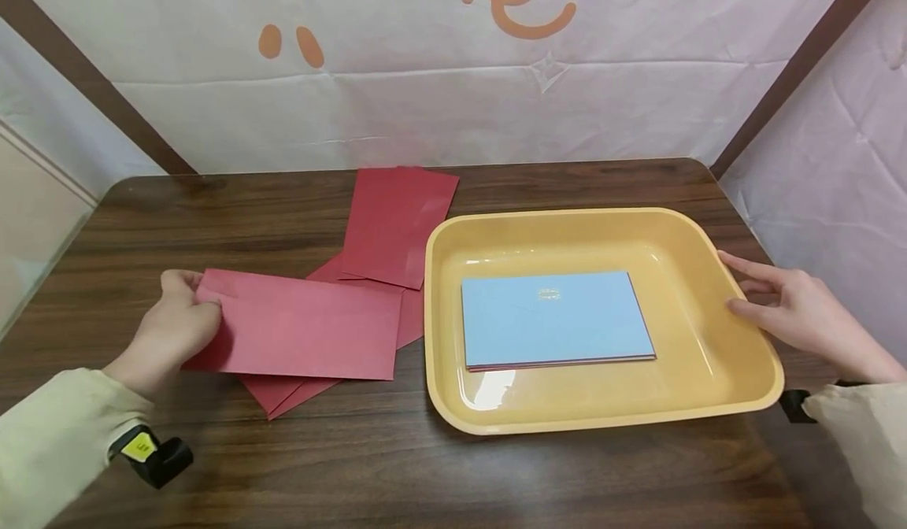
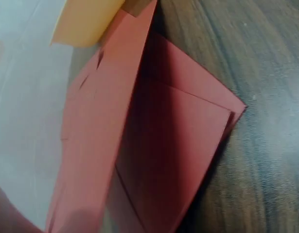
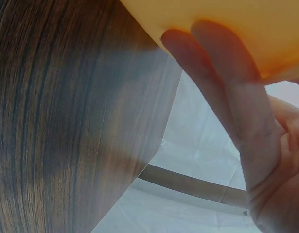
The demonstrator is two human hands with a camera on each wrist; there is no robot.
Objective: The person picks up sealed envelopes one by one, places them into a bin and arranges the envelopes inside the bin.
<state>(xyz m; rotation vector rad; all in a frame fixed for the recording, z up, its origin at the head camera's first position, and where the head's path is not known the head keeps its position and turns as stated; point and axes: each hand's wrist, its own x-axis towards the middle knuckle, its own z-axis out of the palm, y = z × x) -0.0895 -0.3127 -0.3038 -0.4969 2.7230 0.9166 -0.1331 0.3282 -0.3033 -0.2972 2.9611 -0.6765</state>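
Now | brown table [image 1: 340,466] (pale sheet [image 1: 425,9] behind) | left hand [image 1: 166,324] pinches envelope [image 1: 305,328] | right hand [image 1: 801,308] grips tray [image 1: 567,246]

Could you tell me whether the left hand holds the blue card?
No, the left hand holds a red envelope, while the blue card lies in the yellow tray.

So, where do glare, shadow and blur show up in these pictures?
Head view: white glare inside the yellow tray, strongest near its front left corner; left wrist view: soft detail, and a dark shadow band across the lower red envelopes; right wrist view: a pale, hazy patch over the wooden tabletop.
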